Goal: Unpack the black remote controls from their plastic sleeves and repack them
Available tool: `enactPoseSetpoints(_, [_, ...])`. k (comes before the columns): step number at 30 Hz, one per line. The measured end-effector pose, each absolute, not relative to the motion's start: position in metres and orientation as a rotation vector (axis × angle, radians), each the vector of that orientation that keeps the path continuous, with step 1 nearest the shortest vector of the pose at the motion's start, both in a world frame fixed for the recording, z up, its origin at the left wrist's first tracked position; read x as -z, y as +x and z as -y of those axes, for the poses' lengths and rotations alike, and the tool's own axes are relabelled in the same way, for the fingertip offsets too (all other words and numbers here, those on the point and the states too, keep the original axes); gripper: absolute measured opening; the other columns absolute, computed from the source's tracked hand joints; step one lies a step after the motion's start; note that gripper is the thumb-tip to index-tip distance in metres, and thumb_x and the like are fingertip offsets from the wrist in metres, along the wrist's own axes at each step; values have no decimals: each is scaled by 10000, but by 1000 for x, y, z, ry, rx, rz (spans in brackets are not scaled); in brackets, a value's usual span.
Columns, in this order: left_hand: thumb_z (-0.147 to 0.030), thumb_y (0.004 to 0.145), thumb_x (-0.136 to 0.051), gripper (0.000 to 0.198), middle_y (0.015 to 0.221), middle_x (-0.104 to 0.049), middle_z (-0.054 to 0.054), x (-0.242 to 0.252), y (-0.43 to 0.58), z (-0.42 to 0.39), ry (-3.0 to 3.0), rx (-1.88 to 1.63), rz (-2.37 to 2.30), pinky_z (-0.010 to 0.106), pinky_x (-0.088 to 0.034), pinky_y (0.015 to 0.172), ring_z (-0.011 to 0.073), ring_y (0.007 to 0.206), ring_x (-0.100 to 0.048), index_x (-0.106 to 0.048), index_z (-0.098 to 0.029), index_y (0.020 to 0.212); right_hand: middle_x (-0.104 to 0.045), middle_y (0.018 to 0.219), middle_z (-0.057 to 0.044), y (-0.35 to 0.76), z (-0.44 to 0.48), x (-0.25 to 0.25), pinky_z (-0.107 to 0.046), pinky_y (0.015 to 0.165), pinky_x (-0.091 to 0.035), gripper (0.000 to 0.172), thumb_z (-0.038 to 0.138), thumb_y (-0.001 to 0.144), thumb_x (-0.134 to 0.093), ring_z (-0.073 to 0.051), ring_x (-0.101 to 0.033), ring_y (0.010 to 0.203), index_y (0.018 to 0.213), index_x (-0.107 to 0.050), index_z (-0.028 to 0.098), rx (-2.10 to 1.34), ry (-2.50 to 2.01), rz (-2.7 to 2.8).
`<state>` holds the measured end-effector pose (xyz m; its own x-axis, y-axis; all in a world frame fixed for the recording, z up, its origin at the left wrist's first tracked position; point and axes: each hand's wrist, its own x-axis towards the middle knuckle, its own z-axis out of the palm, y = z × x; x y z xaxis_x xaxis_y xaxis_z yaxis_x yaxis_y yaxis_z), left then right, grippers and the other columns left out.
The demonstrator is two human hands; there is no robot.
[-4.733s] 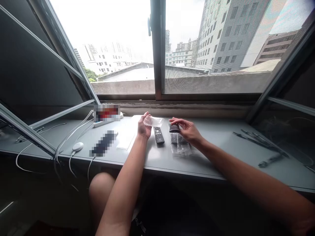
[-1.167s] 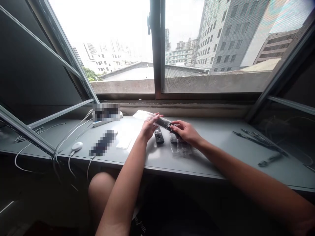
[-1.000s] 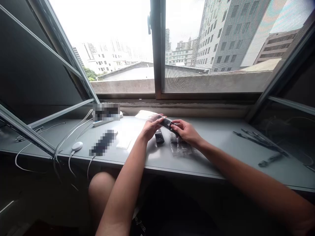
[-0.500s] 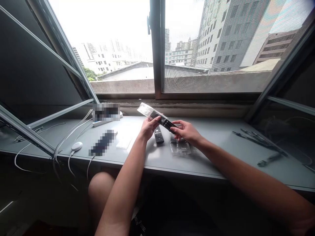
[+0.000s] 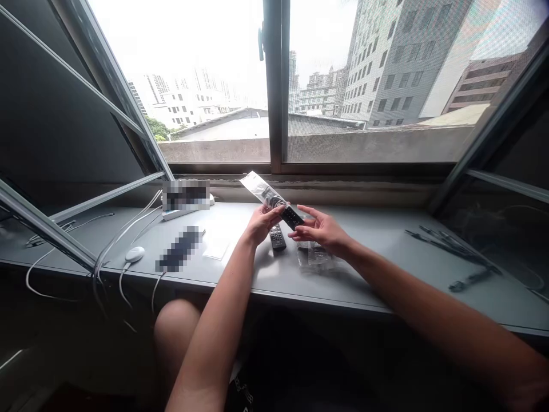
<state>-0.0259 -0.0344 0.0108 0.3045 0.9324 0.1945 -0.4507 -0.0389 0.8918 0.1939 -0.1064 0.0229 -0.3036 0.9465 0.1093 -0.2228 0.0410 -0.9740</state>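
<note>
My left hand [image 5: 260,223] is closed on a clear plastic bag [image 5: 259,187] that tilts up toward the window. A black remote control [image 5: 288,213] sits partly inside the bag, its lower end sticking out. My right hand [image 5: 322,232] pinches that lower end with thumb and fingers. A second black remote [image 5: 277,237] lies flat on the grey desk [image 5: 386,269] just below my hands. To its right lies a bagged remote [image 5: 316,257] in crinkled clear plastic.
A white power strip [image 5: 171,215] with white cables [image 5: 112,247] sits at the left, beside a white puck-shaped device [image 5: 134,254] and a flat white sheet [image 5: 217,249]. Black cable ties [image 5: 454,247] lie at the right. Open window frames flank the desk.
My right hand lifted a remote from the desk and both hands slid it into the clear bag. The bag has tilted upward, with more of the remote inside it now.
</note>
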Motion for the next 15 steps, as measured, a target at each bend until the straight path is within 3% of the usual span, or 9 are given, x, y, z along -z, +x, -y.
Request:
enactPoseSetpoints(8, [-305, 774, -991, 555, 1287, -787, 147, -11, -24, 42, 1200, -1085, -528, 487, -500, 1189, 280, 1151, -766, -752, -149, 1250, -849, 1164, -117, 193, 96, -17, -549, 982, -706, 916, 239, 883, -940, -323, -860, 1001, 1668, -468, 215, -1438, -786, 1311])
enactPoseSetpoints(11, [-319, 790, -981, 528, 1275, -784, 147, -12, -23, 42, 1190, -1075, -518, 478, -508, 1178, 280, 1151, -766, -751, -151, 1235, -852, 1136, -127, 193, 94, -18, -513, 966, -714, 744, 269, 881, -946, -317, -859, 1004, 1543, -618, 182, -1411, -791, 1293])
enactPoseSetpoints(15, [-480, 904, -867, 449, 1266, -785, 156, -16, -23, 37, 1002, -1188, -538, 448, -568, 1108, 292, 1188, -758, -749, -157, 1193, -853, 1121, -128, 194, 95, -20, -465, 932, -725, 570, 280, 878, -950, -312, -858, 1009, 1392, -725, 180, -1401, -797, 1266])
